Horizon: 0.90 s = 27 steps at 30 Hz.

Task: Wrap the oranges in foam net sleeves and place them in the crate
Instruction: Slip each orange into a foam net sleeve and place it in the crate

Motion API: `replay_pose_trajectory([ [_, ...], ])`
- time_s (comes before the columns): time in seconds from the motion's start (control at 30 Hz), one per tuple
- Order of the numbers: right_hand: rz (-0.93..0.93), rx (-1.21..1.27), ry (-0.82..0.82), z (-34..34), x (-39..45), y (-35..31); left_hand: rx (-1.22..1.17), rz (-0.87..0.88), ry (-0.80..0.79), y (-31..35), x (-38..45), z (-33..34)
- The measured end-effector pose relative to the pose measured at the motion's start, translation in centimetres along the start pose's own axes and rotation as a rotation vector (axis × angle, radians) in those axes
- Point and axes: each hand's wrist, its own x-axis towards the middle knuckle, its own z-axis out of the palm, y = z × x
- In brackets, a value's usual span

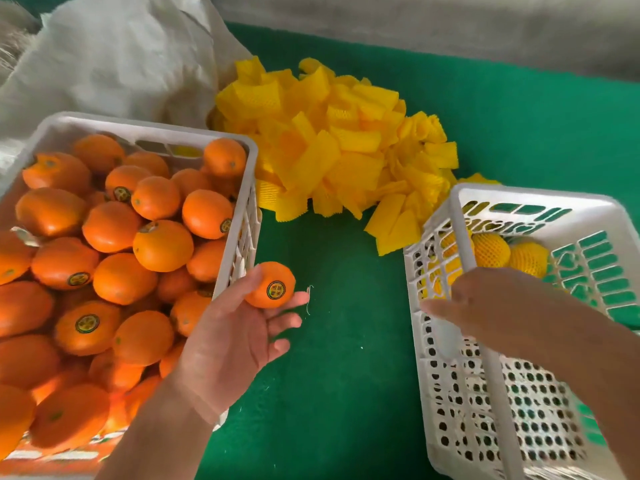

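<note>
One orange in hand, crate steadied.
The left hand cradled an orange at its fingertips; the right hand gripped the crate rim.

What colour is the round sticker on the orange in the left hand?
Yellow with a dark ring, on the bare orange held in the left hand; head view.

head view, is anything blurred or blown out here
Head view: the right hand and the crate beneath it are motion-smeared; the left hand and its orange stay fairly sharp; hard light glares on the full crate's oranges at lower left; straight edges bow near the frame's borders.
</note>
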Motion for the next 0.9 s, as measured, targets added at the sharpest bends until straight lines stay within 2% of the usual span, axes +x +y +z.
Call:
replay_pose_trajectory([
  [0.07,-0.061,0.044,0.110,-1.3,3.8,-2.7,-0.034,-0.018,-0.024,0.1,0.1,-0.1],
  [0.17,-0.120,0.141,0.085,-1.0,10.4,-6.3,-0.080,-0.032,-0.058,0.2,0.3,-0.2],
  [0.33,0.143,0.276,0.186,2.5,18.2,-7.5,-0.090,-0.044,-0.059,0.3,0.4,-0.3],
  [0.43,0.246,0.354,0.178,4.0,20.5,-6.7,-0.090,-0.031,-0.049,0.2,0.6,-0.4],
  [0.7,0.242,0.768,0.535,6.2,19.5,-6.0,-0.102,-0.037,-0.091,0.1,0.9,-0.9],
  [0.8,0.236,0.934,0.575,6.4,17.9,-6.4,-0.083,-0.034,-0.094,0.2,0.8,-0.7],
  [0.9,0.170,1.012,0.517,6.4,15.2,-6.9,-0.066,-0.009,-0.073,0.3,0.6,-0.2],
])
